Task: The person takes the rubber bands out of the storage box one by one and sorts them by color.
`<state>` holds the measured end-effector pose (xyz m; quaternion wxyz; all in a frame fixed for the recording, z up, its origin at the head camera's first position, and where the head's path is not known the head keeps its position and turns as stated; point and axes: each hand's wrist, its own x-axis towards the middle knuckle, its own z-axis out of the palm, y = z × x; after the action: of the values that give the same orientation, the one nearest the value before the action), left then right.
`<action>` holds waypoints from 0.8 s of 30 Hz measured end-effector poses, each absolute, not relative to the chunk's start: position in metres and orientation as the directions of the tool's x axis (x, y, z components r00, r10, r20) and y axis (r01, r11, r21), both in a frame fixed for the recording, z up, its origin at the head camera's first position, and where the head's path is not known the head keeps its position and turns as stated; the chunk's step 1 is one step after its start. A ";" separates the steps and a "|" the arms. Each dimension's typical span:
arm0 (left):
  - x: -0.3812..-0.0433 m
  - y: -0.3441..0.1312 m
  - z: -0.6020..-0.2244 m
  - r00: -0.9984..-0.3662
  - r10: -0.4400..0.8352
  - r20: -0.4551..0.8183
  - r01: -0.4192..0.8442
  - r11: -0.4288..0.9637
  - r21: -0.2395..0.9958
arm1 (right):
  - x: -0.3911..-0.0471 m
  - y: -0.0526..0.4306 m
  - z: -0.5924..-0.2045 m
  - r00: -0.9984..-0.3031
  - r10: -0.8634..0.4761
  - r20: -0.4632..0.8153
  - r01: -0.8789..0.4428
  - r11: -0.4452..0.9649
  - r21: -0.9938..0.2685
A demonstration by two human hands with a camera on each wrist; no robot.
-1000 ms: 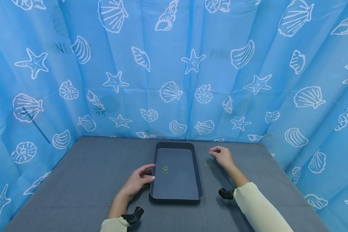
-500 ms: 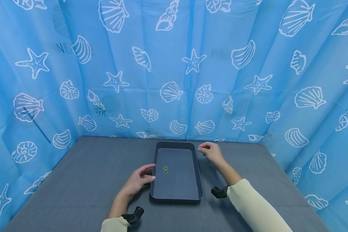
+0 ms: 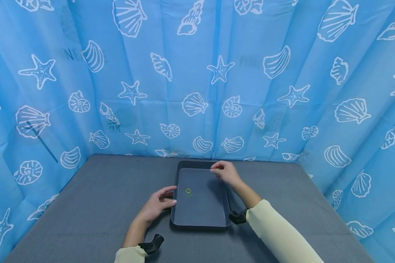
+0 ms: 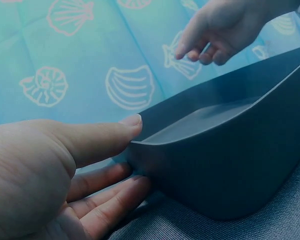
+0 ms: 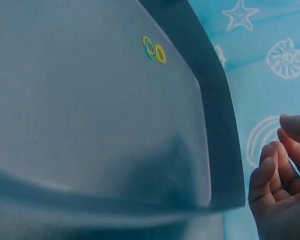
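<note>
A dark grey, shallow rectangular tray (image 3: 202,215) sits on the cloth-covered table. Several small thin yellow and green rings (image 5: 155,50), like rubber bands, lie touching or overlapping on its floor. My left hand (image 3: 154,206) is at the tray's left side, its thumb (image 4: 105,140) at the rim and its other fingers against the outer wall, fairly straight. Over the tray's far right part hovers my right hand (image 3: 227,173), thumb and fingertips drawn close together. In none of the views can I make out a thing between those fingertips.
Grey cloth (image 3: 118,186) covers the table around the tray. Behind and at both sides hangs a blue curtain (image 3: 197,84) with white shells and starfish. The right forearm (image 3: 250,195) covers the spot where loose rings lay beside the tray.
My right hand has moved left from above the loose rings beside the tray, across the right rim, to over the tray. My left hand and the tray have stayed put.
</note>
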<state>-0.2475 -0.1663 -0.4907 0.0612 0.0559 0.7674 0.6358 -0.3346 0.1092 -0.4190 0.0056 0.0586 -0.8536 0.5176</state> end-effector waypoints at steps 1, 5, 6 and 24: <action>-0.248 -0.166 -0.491 -0.986 0.164 -0.024 0.006 0.185 0.983 | -0.334 0.107 -0.419 -0.993 -0.103 0.063 -0.103 0.455 -0.884; -0.248 -0.166 -0.491 -0.986 0.165 -0.025 0.006 0.184 0.983 | -0.335 0.099 -0.421 -0.987 -0.152 0.048 -0.114 0.460 -0.880; -0.248 -0.166 -0.491 -0.986 0.167 -0.022 0.009 0.183 0.983 | -0.334 0.097 -0.421 -0.985 -0.168 0.044 -0.117 0.461 -0.880; -0.248 -0.166 -0.490 -0.987 0.159 -0.038 -0.009 0.181 0.983 | -0.340 0.073 -0.438 -0.891 -0.453 0.039 -0.271 0.459 -0.846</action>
<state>-0.2475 -0.1665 -0.4895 0.0658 0.0490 0.7656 0.6380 -0.3395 0.0726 -0.4383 -0.0959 0.2130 -0.8487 0.4745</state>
